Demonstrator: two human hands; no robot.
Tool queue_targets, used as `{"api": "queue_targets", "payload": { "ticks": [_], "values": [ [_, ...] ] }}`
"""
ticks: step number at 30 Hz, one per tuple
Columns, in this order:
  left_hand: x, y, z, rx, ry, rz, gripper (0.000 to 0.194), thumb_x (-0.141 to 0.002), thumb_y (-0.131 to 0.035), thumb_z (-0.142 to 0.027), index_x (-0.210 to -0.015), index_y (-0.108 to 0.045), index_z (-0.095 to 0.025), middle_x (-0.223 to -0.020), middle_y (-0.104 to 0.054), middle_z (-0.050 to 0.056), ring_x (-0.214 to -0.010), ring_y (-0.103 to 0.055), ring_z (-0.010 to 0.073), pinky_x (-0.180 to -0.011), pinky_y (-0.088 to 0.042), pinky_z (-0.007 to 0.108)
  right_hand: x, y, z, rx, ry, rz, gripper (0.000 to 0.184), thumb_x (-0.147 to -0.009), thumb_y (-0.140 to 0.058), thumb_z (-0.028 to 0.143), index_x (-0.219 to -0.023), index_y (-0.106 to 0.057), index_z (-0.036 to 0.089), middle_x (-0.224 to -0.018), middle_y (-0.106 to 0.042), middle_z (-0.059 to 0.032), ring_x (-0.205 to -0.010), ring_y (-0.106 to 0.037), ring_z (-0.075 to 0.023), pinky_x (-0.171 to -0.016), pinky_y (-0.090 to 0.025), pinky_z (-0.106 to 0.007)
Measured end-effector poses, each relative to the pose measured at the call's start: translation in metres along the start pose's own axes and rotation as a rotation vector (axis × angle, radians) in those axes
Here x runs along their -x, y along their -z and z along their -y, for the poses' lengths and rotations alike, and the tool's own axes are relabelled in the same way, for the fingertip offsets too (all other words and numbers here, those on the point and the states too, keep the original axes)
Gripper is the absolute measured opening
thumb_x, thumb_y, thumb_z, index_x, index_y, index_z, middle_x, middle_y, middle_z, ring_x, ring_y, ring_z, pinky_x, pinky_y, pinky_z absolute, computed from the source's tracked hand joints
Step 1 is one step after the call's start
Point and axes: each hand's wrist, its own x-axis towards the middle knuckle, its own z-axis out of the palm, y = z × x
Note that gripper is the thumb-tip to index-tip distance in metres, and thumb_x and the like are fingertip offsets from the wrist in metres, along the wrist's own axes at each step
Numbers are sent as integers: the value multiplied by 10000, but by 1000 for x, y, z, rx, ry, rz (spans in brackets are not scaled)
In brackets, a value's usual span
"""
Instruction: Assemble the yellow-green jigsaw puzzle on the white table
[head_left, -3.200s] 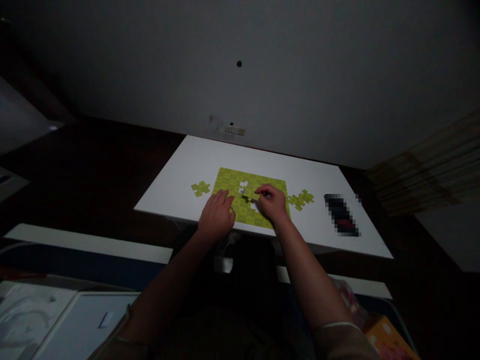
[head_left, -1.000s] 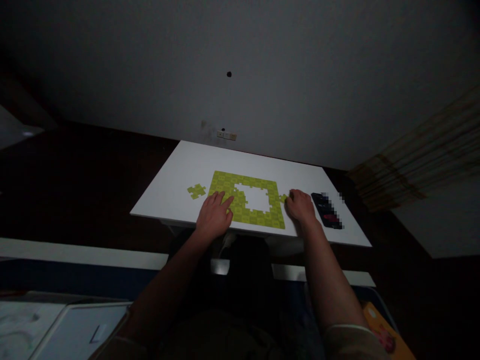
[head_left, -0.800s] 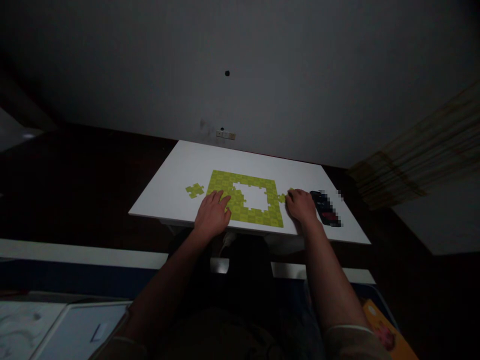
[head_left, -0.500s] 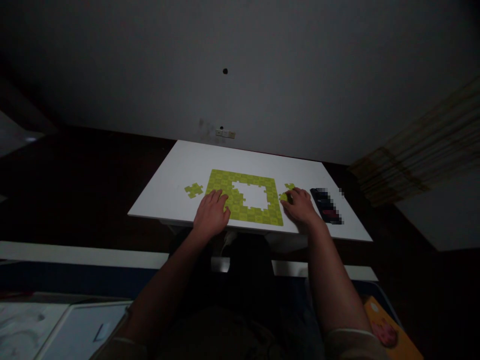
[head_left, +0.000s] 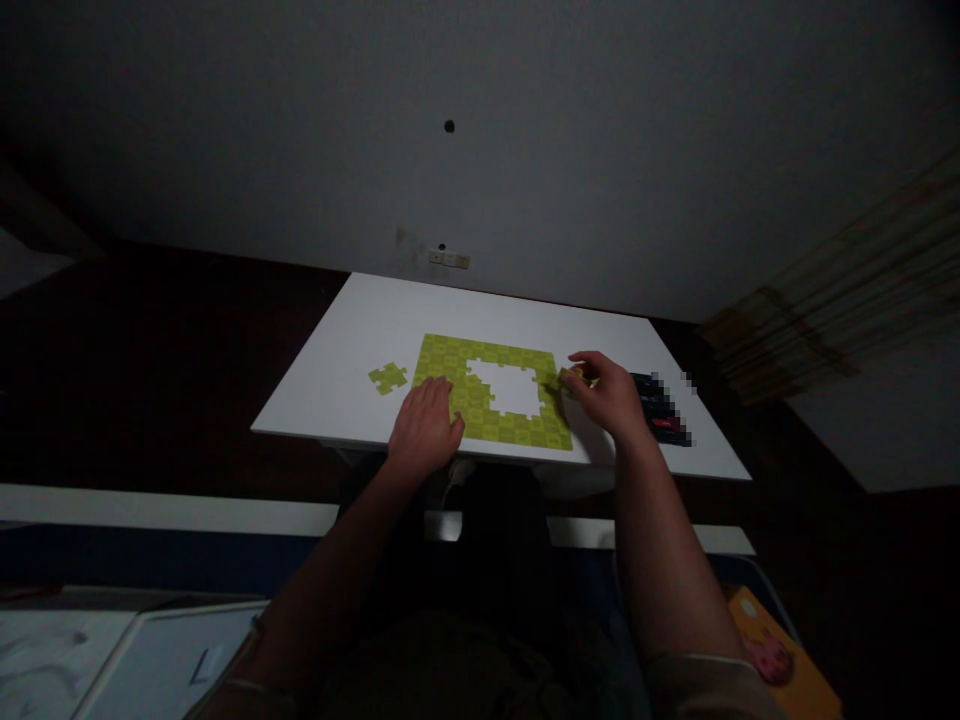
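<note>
A yellow-green jigsaw puzzle [head_left: 506, 431] lies flat on the white table [head_left: 330, 395], with an irregular gap in its middle where the tabletop shows. My left hand [head_left: 424, 425] rests palm down on the puzzle's lower left corner, fingers laid out flat and holding nothing. Just off the puzzle's right edge, my right hand [head_left: 611, 395] pinches a green puzzle piece [head_left: 572, 377] between thumb and fingers, raised over the tabletop with a shadow on the puzzle. Left of the puzzle lie loose joined pieces [head_left: 388, 378]. My right hand covers the spot behind it.
A dark, partly pixelated item [head_left: 660, 410] lies on the table to the right of my right hand. Wall sockets [head_left: 449, 259] sit on the wall beyond the far edge. An orange box [head_left: 780, 650] is at the lower right, and a white-framed board [head_left: 187, 650] at the lower left.
My right hand has lifted a puzzle piece off the table right of the puzzle and raised it towards the puzzle's edge. My left hand has stayed in place.
</note>
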Motion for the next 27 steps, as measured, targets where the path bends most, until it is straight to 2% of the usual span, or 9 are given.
{"api": "queue_targets", "payload": {
  "ticks": [3,6,9,12,15,21,27],
  "values": [
    [0,-2,0,-5,23,-23,610,-1058,-612,-275,-1606,-531,-18,-1625,-650,285,-1570,-590,407,-1369,-437,536,-7,-23,24,-205,-13,-1,422,-923,-807,470,-1281,-818,247,-1086,-854,-113,-942,-801,-295,-887,-638,-469],
    [1,-5,0,0,27,-34,622,-1053,-615,-280,-1604,-518,-9,-1617,-641,306,-1569,-592,410,-1366,-437,539,-13,-60,39,-373,-64,92,445,-915,-806,423,-1325,-816,248,-1138,-858,-133,-1030,-824,-305,-937,-680,-471],
    [0,-5,1,16,15,-44,595,-1044,-619,-272,-1588,-547,-42,-1595,-656,289,-1565,-596,400,-1361,-442,538,-16,-97,44,-397,-92,176,458,-896,-783,335,-1342,-817,236,-1149,-862,-129,-982,-830,-288,-943,-695,-473],
    [0,-3,2,19,-26,-42,528,-1058,-600,-265,-1563,-605,-107,-1606,-662,243,-1566,-588,397,-1357,-445,572,-15,-122,43,-405,-123,172,432,-880,-754,296,-1300,-820,218,-1154,-867,-124,-988,-835,-279,-979,-690,-483],
    [1,-1,1,15,-51,-34,458,-1066,-599,-256,-1506,-672,-153,-1613,-662,216,-1571,-577,402,-1347,-453,607,-10,-129,40,-423,-119,143,375,-890,-737,323,-1239,-823,217,-1162,-872,-121,-1028,-834,-280,-979,-686,-473],
    [4,2,0,50,-48,-40,277,-1047,-625,-225,-1303,-721,-179,-1567,-691,201,-1581,-573,402,-1341,-472,616,1,-122,41,-359,-71,132,325,-943,-743,385,-1222,-818,235,-1146,-872,-113,-971,-825,-274,-917,-675,-455],
    [5,2,0,45,-59,-42,285,-1038,-644,-224,-1313,-690,-164,-1591,-681,212,-1604,-553,425,-1343,-475,631,3,-121,44,-343,-66,144,305,-976,-726,380,-1243,-788,244,-1113,-854,-109,-941,-813,-267,-886,-663,-447]
  ]
}}
